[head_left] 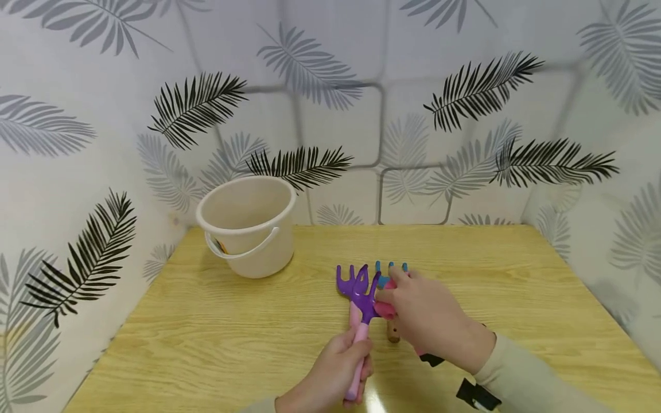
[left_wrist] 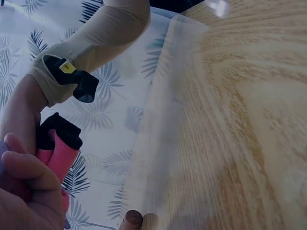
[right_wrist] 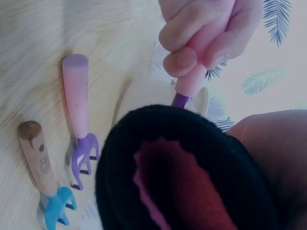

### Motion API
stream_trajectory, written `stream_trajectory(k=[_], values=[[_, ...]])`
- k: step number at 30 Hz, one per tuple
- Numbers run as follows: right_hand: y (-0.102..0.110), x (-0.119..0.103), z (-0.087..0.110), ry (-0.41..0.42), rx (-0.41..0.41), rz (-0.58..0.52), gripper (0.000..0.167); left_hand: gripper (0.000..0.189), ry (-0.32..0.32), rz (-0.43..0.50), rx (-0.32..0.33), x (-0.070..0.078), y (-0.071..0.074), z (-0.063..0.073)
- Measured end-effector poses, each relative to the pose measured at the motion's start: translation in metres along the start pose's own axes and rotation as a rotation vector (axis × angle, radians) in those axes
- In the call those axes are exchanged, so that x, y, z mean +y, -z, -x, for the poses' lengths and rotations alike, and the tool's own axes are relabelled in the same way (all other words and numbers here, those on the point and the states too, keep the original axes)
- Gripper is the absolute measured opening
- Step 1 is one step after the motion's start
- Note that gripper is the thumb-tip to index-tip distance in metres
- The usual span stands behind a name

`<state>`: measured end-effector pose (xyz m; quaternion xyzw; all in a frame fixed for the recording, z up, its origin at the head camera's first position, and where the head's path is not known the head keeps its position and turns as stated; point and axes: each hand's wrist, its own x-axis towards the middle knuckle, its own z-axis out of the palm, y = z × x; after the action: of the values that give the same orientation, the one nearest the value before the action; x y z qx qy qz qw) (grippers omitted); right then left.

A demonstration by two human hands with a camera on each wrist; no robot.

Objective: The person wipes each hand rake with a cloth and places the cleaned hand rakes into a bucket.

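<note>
My left hand [head_left: 338,367] grips the pink handle of a purple garden hand tool [head_left: 364,298], its pronged head pointing away from me. My right hand [head_left: 431,321] holds a pink fabric glove [head_left: 384,310] against the tool's head. The glove's wide black cuff [right_wrist: 153,120] gapes in the right wrist view and hides much of the tool. Beneath the hands, on the table, lie a purple hand rake [right_wrist: 76,103] with a pink handle and a blue hand rake [right_wrist: 37,160] with a wooden handle, side by side. The right fingertips are partly hidden.
A cream bucket [head_left: 249,229] with its handle hanging down stands at the back left of the wood-grain table [head_left: 206,338]. Something small and orange shows beside its handle. Leaf-patterned sheeting [head_left: 341,126] rises behind the table and at both sides.
</note>
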<state>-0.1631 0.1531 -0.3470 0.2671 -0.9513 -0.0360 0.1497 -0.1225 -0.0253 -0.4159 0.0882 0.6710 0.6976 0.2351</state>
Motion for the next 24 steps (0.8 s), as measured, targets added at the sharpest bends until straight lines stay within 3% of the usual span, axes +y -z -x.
stream_trajectory(k=[4, 10, 14, 19, 24], values=[[-0.001, 0.006, 0.003, -0.011, -0.011, 0.042, 0.014, 0.020, 0.002, 0.006, -0.009, 0.000, 0.000, 0.000], [-0.002, 0.010, 0.001, -0.072, -0.025, 0.099, 0.018, 0.020, -0.013, 0.010, 0.001, 0.001, 0.001, 0.001], [-0.002, 0.007, 0.003, -0.033, 0.008, 0.073, 0.016, 0.020, -0.008, 0.023, 0.000, 0.000, 0.001, 0.001], [0.001, 0.000, 0.005, 0.047, 0.028, 0.036, 0.028, 0.018, -0.005, 0.035, -0.001, -0.002, 0.002, 0.000], [-0.004, 0.005, 0.004, -0.002, 0.011, 0.054, 0.018, 0.025, 0.003, 0.050, -0.010, -0.004, 0.001, 0.001]])
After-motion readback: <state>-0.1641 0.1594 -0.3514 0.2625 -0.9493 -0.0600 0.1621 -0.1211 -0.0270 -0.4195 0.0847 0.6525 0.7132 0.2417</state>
